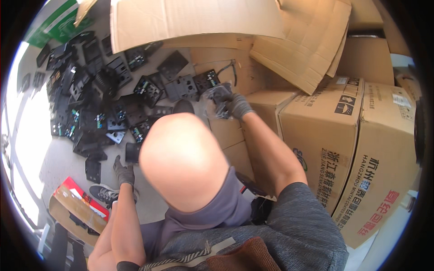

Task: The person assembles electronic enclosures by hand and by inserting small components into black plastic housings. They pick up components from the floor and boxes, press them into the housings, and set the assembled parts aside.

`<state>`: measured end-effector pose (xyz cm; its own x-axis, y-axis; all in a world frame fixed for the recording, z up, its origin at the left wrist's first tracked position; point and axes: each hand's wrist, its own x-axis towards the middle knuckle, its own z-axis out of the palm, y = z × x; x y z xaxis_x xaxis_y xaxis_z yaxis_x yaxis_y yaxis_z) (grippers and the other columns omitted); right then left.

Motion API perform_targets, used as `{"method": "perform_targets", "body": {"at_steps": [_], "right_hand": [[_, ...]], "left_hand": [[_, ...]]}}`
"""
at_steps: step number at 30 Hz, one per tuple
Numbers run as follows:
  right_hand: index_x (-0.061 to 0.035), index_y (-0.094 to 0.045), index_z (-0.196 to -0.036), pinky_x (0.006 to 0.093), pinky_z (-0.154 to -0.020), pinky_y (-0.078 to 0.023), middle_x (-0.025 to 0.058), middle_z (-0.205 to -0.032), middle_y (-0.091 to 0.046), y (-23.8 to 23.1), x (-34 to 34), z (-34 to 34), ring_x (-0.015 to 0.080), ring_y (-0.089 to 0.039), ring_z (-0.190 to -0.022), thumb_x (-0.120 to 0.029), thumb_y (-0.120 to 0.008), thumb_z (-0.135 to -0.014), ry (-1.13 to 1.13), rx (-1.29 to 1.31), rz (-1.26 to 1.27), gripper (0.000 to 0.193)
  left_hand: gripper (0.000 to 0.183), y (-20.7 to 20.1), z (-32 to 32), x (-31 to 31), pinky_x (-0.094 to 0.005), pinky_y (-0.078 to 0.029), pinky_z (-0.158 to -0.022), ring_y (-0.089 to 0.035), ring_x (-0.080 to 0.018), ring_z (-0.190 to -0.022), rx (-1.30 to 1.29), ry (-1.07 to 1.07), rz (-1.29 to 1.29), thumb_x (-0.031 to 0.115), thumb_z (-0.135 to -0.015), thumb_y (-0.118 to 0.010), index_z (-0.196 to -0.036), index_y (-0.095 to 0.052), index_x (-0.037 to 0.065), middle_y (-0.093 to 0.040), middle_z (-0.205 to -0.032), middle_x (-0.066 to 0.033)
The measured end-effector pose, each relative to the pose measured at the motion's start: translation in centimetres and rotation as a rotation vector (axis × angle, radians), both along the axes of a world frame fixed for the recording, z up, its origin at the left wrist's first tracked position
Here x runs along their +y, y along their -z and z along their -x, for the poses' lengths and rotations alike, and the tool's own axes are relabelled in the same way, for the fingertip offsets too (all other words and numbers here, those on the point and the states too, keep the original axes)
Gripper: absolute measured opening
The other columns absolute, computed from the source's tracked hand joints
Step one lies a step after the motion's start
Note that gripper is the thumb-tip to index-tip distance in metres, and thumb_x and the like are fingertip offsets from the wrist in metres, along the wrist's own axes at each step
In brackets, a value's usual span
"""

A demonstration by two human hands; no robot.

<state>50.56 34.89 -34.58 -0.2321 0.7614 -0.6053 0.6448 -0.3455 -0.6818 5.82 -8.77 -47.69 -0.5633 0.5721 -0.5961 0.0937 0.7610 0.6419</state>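
Note:
My right hand (pixel 239 106), in a grey work glove, is closed on a crinkled clear plastic bag (pixel 214 100) with dark pieces in it. It holds the bag beside an open cardboard box, to the right of my raised knee. My left hand (pixel 122 171), gloved as well, is low by my shoe with its fingers apart. Just beyond those fingers is a black part (pixel 132 152); whether they touch cannot be made out. A large heap of black plastic housings (pixel 101 86), some with green circuit boards, covers the floor ahead and to the left.
Cardboard flaps (pixel 194 20) overhang the far side. Large closed cartons (pixel 321 131) stand close on the right. A smaller red and brown box (pixel 81 203) lies at the lower left near my shoe (pixel 106 194). A green and white package (pixel 58 25) is at the far left.

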Motion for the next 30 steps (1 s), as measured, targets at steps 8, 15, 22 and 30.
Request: {"method": "perform_targets", "body": {"at_steps": [8,15,22,30], "right_hand": [[-0.0081,-0.065,-0.125,0.0433,-0.093,-0.052,0.0196,-0.115,-0.068,5.6,-4.1,1.1,0.0348,-0.067,-0.099,-0.014,-0.064,-0.09,-0.513,-0.634,-1.099,0.035],[-0.0093,-0.059,-0.136,0.0438,-0.113,-0.038,0.0248,-0.139,-0.056,2.1,-2.9,9.7,0.0368,-0.053,-0.131,-0.032,-0.048,-0.101,0.143,-0.429,0.026,0.043],[-0.011,-0.059,-0.137,0.0429,-0.109,-0.042,0.0234,-0.141,-0.057,4.6,-3.8,3.6,0.0383,-0.056,-0.128,-0.033,-0.042,-0.102,-0.026,-0.535,-0.141,0.044],[-0.0075,-0.066,-0.118,0.026,-0.038,-0.037,0.0063,-0.081,-0.066,-9.8,-4.7,5.2,0.0125,-0.055,-0.047,-0.026,-0.061,-0.103,0.38,0.264,0.084,0.025]], "left_hand": [[0.074,-2.3,-2.5,1.9,-0.0419,-0.04,-0.112,-0.049,-0.0375,-0.133,0.092,-0.071,0.182,0.004,-0.089,-0.065,-0.155,-0.033,0.011,-0.039,-0.154,-0.0226],[0.068,2.5,2.0,-4.1,-0.0354,-0.046,-0.1,-0.057,-0.0258,-0.12,-0.021,-0.088,0.2,-0.002,-0.09,-0.061,-0.152,-0.037,0.01,-0.055,-0.135,-0.0193],[0.052,1.0,-3.0,1.4,-0.0376,-0.05,-0.092,-0.064,-0.0274,-0.104,0.097,0.137,0.27,0.007,-0.089,-0.065,-0.139,-0.051,0.007,-0.065,-0.118,-0.0173],[0.044,-8.1,-0.5,7.2,-0.0342,-0.054,-0.082,-0.066,-0.0227,-0.094,-0.054,-0.015,0.056,0.019,-0.089,-0.07,-0.129,-0.061,0.004,-0.068,-0.108,-0.0131]]}}
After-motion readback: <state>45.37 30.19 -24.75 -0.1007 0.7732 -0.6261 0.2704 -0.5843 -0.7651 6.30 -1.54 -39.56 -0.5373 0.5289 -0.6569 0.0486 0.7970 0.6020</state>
